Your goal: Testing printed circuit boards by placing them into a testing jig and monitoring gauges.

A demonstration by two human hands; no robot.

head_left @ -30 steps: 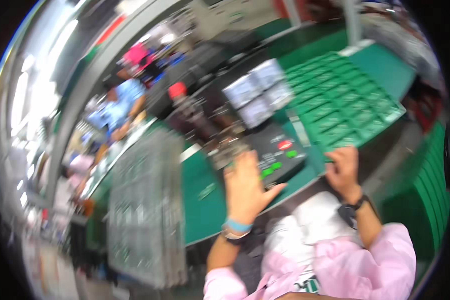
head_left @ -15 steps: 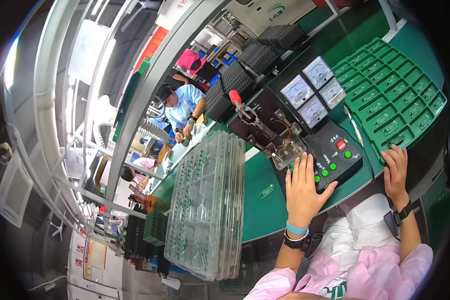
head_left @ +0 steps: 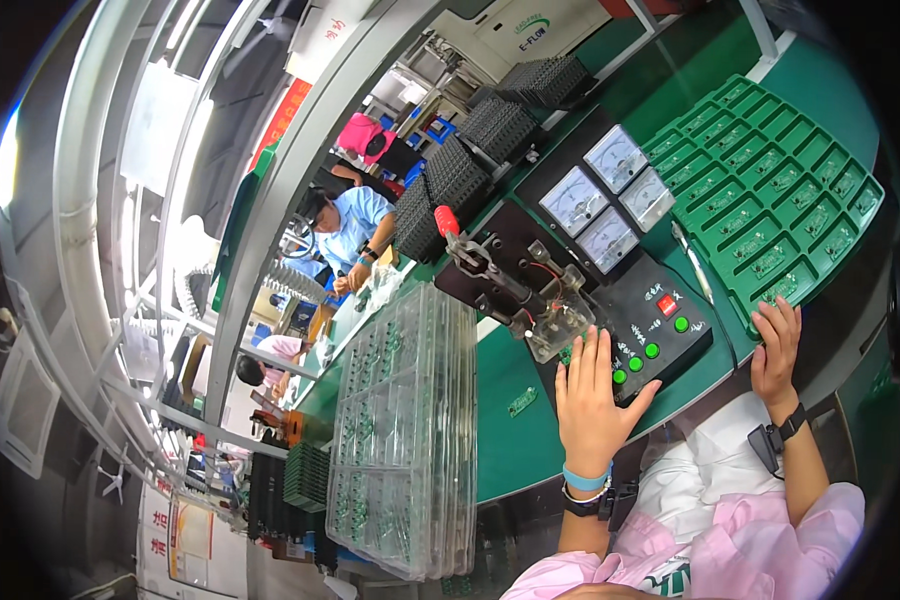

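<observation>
My left hand (head_left: 596, 412) lies with stretched fingers and thumb apart at the front of a black test fixture (head_left: 660, 320), holding nothing I can see. Its fingertips reach beside the clear plastic press block (head_left: 562, 330), where the edge of a small green circuit board (head_left: 567, 355) shows. Above the block rises a toggle clamp with a red handle (head_left: 447, 220). My right hand (head_left: 776, 360) rests by the near corner of a green compartment tray (head_left: 746, 318), its fingers loosely extended and nothing visible in them. Circuit boards lie in many of the tray's pockets.
A loose circuit board (head_left: 522, 402) lies on the green table (head_left: 510, 460) left of my left hand. Stacked clear plastic trays (head_left: 400, 440) with boards stand further left. Four-dial meters (head_left: 610, 240) back the fixture; a pen-like tool (head_left: 692, 262) lies beside the tray. A co-worker (head_left: 355, 225) sits beyond.
The whole view has shifted slightly, so the bench things sit a little further left. Both my hands keep nearly the same places at the fixture and the tray.
</observation>
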